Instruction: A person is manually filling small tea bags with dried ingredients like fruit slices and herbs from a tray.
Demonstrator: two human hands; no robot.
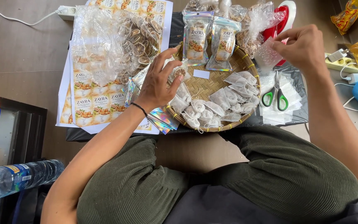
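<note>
Left hand (156,85) at frame centre, fingers spread, tips touching a dried citrus slice (180,72) over the woven tray (204,88). Right hand (303,47) at upper right, fingertips pinched on a small clear pouch (266,56). Green-handled scissors (275,96) lay right of the tray.

The left hand (156,85) hovers with spread fingers (168,56) over a round woven bamboo tray (206,89) of small white filter sachets (224,101). The right hand (303,47) pinches a small clear plastic bag (266,56) above green-handled scissors (275,94).
</note>
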